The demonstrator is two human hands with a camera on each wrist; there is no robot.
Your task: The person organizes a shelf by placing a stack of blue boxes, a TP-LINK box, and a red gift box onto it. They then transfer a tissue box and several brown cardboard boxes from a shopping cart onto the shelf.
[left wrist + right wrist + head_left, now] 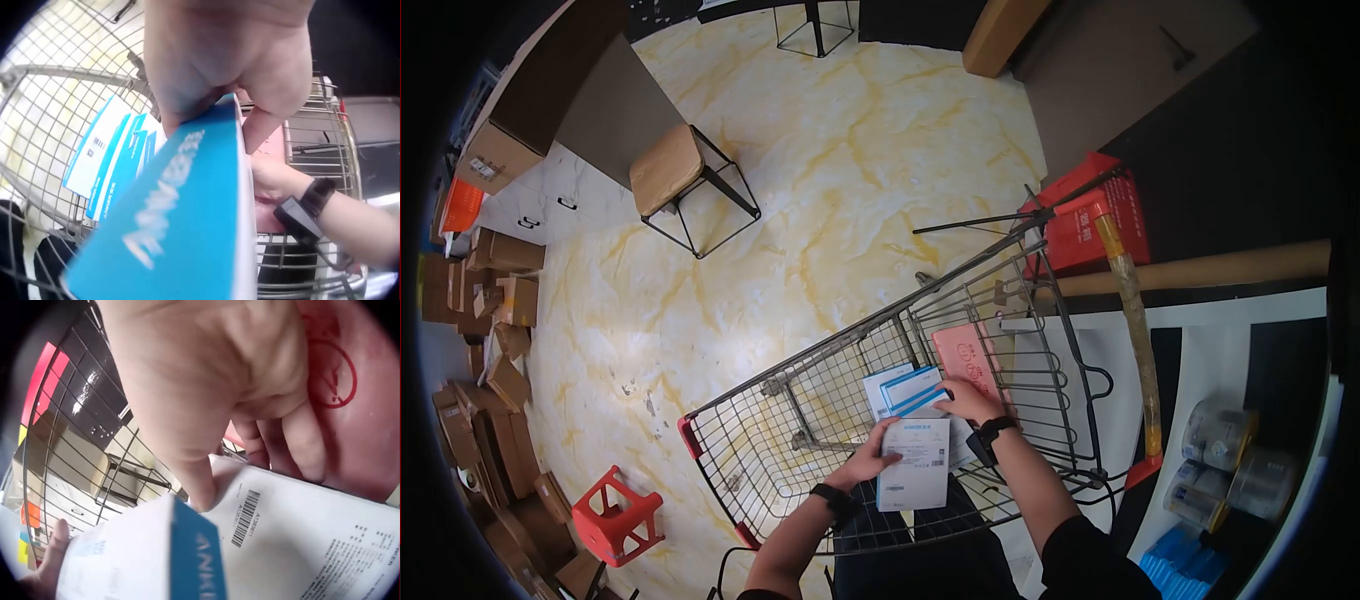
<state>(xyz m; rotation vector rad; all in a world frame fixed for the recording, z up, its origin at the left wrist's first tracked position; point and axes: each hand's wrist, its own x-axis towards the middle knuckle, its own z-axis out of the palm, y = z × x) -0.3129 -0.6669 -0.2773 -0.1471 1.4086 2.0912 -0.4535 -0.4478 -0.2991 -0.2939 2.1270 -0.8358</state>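
Observation:
My left hand (868, 462) grips a white-and-blue Anker box (914, 470), thumb on its printed white face. In the left wrist view, the box's blue side (169, 206) is turned to the camera. The right hand (970, 400) is beside it, over the cart. In the right wrist view, its thumb and fingers pinch the edge of a white barcoded box (281, 531), partly hidden behind the first box. More blue-and-white boxes (912, 388) lie together just left of the right hand. A pink package (964, 352) with red print lies beyond that hand.
The wire shopping cart (800, 375) surrounds the boxes, its taped handle (1135, 340) on the right. A red plastic stool (615, 515) and cardboard boxes (518, 300) stand left. A wooden-topped stool (668, 168) is ahead. Clear canisters (1218, 435) sit on the right.

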